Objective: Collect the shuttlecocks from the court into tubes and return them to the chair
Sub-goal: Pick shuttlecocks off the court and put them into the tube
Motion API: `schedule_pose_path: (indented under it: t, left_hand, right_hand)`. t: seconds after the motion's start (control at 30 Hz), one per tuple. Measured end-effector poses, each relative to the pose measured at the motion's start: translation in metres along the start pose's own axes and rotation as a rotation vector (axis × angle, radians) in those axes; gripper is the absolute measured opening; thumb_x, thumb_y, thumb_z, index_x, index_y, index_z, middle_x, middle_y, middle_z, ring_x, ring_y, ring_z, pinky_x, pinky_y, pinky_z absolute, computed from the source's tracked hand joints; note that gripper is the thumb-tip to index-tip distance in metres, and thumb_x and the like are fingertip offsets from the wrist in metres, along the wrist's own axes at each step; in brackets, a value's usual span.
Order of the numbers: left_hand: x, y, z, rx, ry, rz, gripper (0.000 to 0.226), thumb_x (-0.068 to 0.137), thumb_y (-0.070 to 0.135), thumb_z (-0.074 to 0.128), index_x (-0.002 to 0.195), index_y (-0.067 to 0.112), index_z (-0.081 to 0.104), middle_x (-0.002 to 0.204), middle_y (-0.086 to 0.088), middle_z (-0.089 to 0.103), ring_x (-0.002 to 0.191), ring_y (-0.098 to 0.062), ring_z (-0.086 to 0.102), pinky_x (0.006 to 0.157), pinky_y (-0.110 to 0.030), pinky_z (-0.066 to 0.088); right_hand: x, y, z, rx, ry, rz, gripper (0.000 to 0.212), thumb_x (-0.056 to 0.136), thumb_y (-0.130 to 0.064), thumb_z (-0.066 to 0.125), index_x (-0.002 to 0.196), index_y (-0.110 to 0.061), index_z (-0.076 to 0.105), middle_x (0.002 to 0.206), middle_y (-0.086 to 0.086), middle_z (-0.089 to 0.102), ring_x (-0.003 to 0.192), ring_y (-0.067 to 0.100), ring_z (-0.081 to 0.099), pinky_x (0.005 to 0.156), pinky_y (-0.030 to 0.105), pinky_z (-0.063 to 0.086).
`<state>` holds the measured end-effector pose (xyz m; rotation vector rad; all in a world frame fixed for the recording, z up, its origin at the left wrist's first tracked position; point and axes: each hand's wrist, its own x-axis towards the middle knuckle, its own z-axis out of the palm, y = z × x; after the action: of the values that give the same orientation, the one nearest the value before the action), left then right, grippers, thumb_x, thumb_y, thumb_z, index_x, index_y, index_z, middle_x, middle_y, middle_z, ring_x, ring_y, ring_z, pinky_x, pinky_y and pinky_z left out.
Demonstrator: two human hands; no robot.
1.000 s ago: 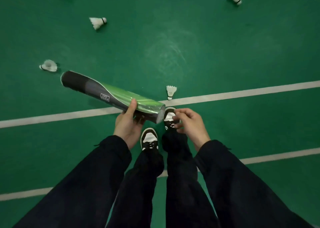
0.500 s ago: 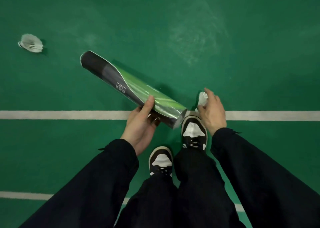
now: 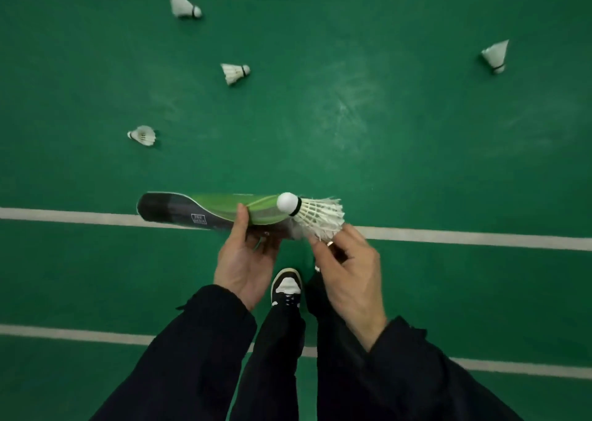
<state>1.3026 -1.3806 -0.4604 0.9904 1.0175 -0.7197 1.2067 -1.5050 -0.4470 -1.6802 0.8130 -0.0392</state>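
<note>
Shuttlecock (image 3: 315,217) pinched by right hand (image 3: 347,268): line its cork with the tube (image 3: 211,211) mouth; left hand (image 3: 245,262) grips tube steady.

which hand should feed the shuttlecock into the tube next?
Right. The right hand already pinches the shuttlecock by its feathers, cork pointing at the tube's near end. The left hand is wrapped around the tube, so it should probably just steady it.

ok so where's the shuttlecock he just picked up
In the head view it is just right of centre, the shuttlecock pinched by its feathers in the right hand, cork at the near end of the tube held by the left hand.
</note>
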Motion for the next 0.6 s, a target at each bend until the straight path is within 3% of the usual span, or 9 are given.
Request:
schedule_pose_path:
  t: [0.07, 0.13, 0.23, 0.33, 0.43, 0.5, 0.6]
  left_hand:
    - [-0.028, 0.022, 0.012, -0.057, 0.023, 0.024, 0.039, 0.103, 0.043, 0.054, 0.119, 0.010, 0.066, 0.112, -0.009, 0.072, 0.104, -0.022, 0.064, 0.095, -0.034, 0.051]
    - [-0.047, 0.046, 0.015, -0.121, 0.032, 0.059, 0.041, 0.102, 0.044, 0.055, 0.120, 0.009, 0.065, 0.116, -0.011, 0.069, 0.107, -0.023, 0.063, 0.097, -0.034, 0.051]
    - [-0.065, 0.081, 0.011, -0.189, 0.014, 0.124, 0.053, 0.098, 0.047, 0.059, 0.130, 0.005, 0.064, 0.122, -0.012, 0.067, 0.113, -0.024, 0.062, 0.102, -0.036, 0.052]
    - [-0.076, 0.108, -0.002, -0.195, 0.026, 0.221, 0.068, 0.090, 0.044, 0.065, 0.137, -0.003, 0.058, 0.124, -0.016, 0.067, 0.113, -0.026, 0.063, 0.104, -0.039, 0.052]
    - [-0.078, 0.130, -0.022, -0.160, 0.041, 0.275, 0.062, 0.096, 0.035, 0.065, 0.137, -0.010, 0.054, 0.124, -0.023, 0.069, 0.108, -0.028, 0.067, 0.099, -0.041, 0.053]
    - [-0.075, 0.152, -0.038, -0.167, 0.058, 0.280, 0.062, 0.095, 0.034, 0.066, 0.139, -0.009, 0.054, 0.125, -0.023, 0.069, 0.106, -0.027, 0.068, 0.098, -0.040, 0.054]
    - [-0.063, 0.190, -0.066, -0.226, 0.093, 0.277, 0.075, 0.086, 0.038, 0.072, 0.141, -0.009, 0.053, 0.125, -0.020, 0.069, 0.102, -0.024, 0.069, 0.096, -0.039, 0.055]
  right_hand:
    - [0.001, -0.032, -0.003, -0.052, 0.060, -0.050, 0.027, 0.094, -0.017, 0.070, 0.080, -0.039, 0.063, 0.077, -0.012, 0.057, 0.065, 0.007, 0.050, 0.053, 0.027, 0.040]
    - [0.005, -0.056, -0.005, -0.124, 0.061, -0.094, 0.017, 0.093, -0.020, 0.067, 0.082, -0.031, 0.062, 0.078, -0.007, 0.056, 0.064, 0.010, 0.050, 0.050, 0.034, 0.045]
    - [0.013, -0.089, 0.000, -0.372, -0.056, -0.270, 0.014, 0.088, -0.025, 0.061, 0.077, -0.018, 0.057, 0.076, -0.007, 0.051, 0.063, 0.012, 0.048, 0.054, 0.034, 0.045]
    - [0.021, -0.123, 0.025, -0.585, -0.208, -0.435, 0.017, 0.087, -0.031, 0.053, 0.076, -0.019, 0.053, 0.075, -0.009, 0.047, 0.059, 0.010, 0.045, 0.052, 0.029, 0.045]
    - [0.028, -0.155, 0.064, -0.767, -0.374, -0.478, 0.018, 0.089, -0.036, 0.048, 0.089, -0.023, 0.060, 0.089, -0.011, 0.053, 0.063, 0.012, 0.053, 0.056, 0.032, 0.049]
    - [0.029, -0.174, 0.094, -0.693, -0.523, -0.373, 0.013, 0.089, -0.027, 0.052, 0.097, -0.022, 0.061, 0.092, -0.012, 0.055, 0.068, 0.009, 0.052, 0.060, 0.032, 0.043]
    - [0.030, -0.196, 0.142, -0.458, -0.785, 0.032, 0.028, 0.085, -0.024, 0.055, 0.112, -0.023, 0.061, 0.079, 0.006, 0.067, 0.058, 0.016, 0.059, 0.056, 0.029, 0.045]
